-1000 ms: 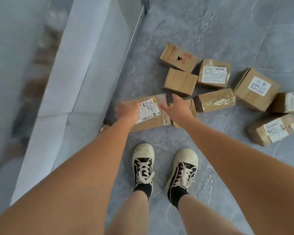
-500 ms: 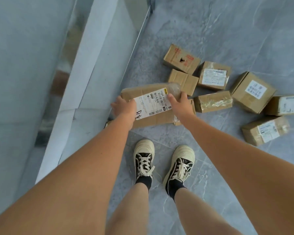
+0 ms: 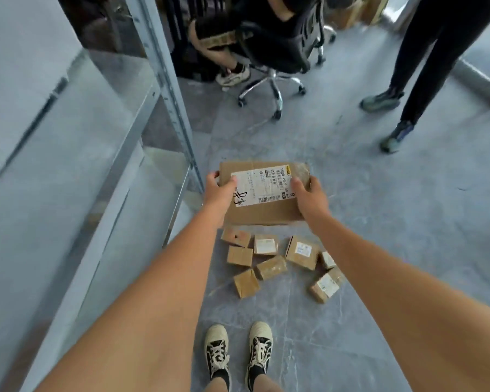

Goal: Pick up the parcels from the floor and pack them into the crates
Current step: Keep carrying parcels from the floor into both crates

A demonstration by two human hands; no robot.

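Note:
I hold a flat brown cardboard parcel (image 3: 266,213) with a white shipping label up in front of me, well above the floor. My left hand (image 3: 218,190) grips its left edge, thumb on top. Gripping the right edge is my right hand (image 3: 309,198). Several smaller brown parcels (image 3: 270,267) lie scattered on the grey tiled floor below it, just ahead of my shoes. No crate is in view.
A grey metal shelving unit (image 3: 164,80) stands close on my left. Ahead, a seated person on a black wheeled office chair (image 3: 272,55) and a standing person's legs (image 3: 402,108) at right. Bare floor lies between them and me.
Both hands took the flat labelled parcel off the floor and raised it high. My view rose with it, bringing the chair and the people into sight.

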